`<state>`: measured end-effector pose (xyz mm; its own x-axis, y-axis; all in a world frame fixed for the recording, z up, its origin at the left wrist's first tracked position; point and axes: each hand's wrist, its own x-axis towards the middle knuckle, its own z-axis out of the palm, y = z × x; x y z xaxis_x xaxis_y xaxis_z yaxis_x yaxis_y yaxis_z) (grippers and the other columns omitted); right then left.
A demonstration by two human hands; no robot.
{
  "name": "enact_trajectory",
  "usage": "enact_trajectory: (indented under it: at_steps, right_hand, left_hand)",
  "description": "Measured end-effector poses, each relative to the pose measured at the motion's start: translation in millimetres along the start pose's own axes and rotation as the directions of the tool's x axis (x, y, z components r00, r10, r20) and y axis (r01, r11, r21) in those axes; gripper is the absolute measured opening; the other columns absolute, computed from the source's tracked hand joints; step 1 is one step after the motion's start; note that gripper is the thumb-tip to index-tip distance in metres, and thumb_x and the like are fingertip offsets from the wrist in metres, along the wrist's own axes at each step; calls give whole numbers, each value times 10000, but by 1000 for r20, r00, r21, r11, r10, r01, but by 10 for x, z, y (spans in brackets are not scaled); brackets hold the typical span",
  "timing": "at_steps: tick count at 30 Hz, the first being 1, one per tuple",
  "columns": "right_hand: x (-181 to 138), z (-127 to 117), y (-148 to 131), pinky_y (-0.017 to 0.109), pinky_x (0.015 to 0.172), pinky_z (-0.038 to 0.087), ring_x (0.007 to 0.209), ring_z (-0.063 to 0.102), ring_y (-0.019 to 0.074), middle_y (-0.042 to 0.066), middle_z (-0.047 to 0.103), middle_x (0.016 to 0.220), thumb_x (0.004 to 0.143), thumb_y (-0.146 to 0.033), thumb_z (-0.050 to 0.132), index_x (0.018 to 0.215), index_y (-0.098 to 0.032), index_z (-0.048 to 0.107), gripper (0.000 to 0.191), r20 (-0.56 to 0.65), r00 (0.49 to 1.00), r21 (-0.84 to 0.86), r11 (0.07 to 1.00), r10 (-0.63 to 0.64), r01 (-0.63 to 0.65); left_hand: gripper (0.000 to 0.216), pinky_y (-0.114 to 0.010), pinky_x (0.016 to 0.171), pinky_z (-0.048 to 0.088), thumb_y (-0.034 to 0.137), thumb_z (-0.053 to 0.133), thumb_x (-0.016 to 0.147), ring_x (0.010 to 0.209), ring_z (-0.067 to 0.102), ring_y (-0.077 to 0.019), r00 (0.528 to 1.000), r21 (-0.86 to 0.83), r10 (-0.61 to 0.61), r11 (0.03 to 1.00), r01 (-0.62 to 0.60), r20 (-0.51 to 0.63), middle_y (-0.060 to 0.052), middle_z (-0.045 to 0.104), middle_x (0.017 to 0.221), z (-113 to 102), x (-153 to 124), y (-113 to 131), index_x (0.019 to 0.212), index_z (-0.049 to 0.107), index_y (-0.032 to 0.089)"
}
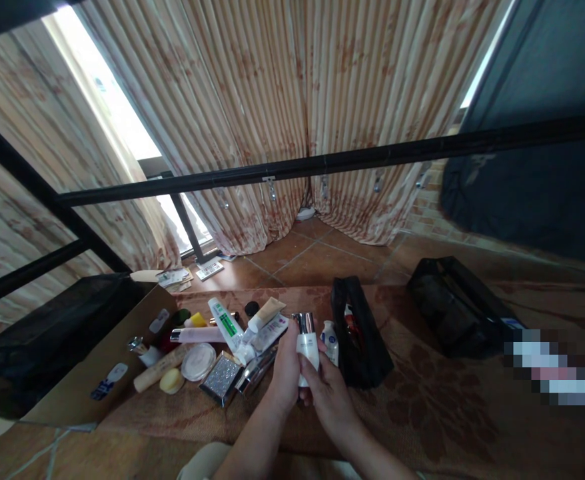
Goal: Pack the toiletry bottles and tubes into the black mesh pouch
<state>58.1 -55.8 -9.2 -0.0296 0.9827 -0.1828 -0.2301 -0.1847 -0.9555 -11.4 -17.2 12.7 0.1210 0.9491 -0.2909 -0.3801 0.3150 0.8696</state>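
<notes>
Fingers (313, 379) partly hide bottle (308, 355); label (307, 345) too small to read; object (555, 373) far right pixelated

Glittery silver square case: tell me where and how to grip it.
Best pinch the glittery silver square case by its near edge, coming low from the wearer's side. Its broad face appears to lie upward, and that edge faces brown patterned cloth, while a round pale container crowds its far left.

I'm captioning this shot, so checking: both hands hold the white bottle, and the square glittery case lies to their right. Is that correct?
Not quite: the head view shows the square glittery case to the left of the left hand and right hand, which do both hold the white bottle.
</notes>
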Motion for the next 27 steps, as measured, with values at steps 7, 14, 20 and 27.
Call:
enact_trajectory:
  at_steps: [7, 14, 20, 27]
  right_hand:
    - [-19, 1, -23, 233, 430, 408, 452, 497, 116, 9, 613, 677, 814, -578, 490, 1201, -139, 487, 585, 6, 1000, 11, 1000, 12, -12]
    - [-24, -15, -22, 234, 430, 414, 482, 522, 124, 34, 634, 758, 836, -586, 447, 1244, -147, 460, 600, -9, 1000, -12, 1000, -23, 23]
    - [-15, -27, 21, 236, 423, 421, 467, 522, 128, 31, 625, 693, 835, -614, 428, 1205, -119, 492, 621, -14, 1000, -8, 1000, -23, 23]
    - [-8, -29, 14, 227, 408, 409, 423, 488, 118, -23, 557, 568, 832, -627, 428, 1167, -133, 510, 603, -12, 1000, -2, 1000, -15, 15]
  left_hand:
    - [707, -205, 268, 281, 689, 397, 793, 318, 462, -108, 1000, 41, -16, 999, 16, 23, -45, 656, 645, -17, 7, -8, 1170, 559, 113]
    - [688, -211, 246, 251, 690, 401, 789, 318, 467, -120, 999, 59, -35, 998, 34, 14, -56, 660, 636, -29, 16, -41, 1119, 592, 118]
    - [701, -219, 252, 233, 705, 367, 790, 274, 405, -102, 998, 93, -50, 995, 47, 26, -47, 637, 565, -21, 10, -34, 1046, 627, 107]
    - [686, -220, 271, 252, 695, 417, 778, 335, 473, -118, 999, 104, -18, 994, 14, 33, -57, 651, 592, -16, -1, -29, 1005, 649, 90]
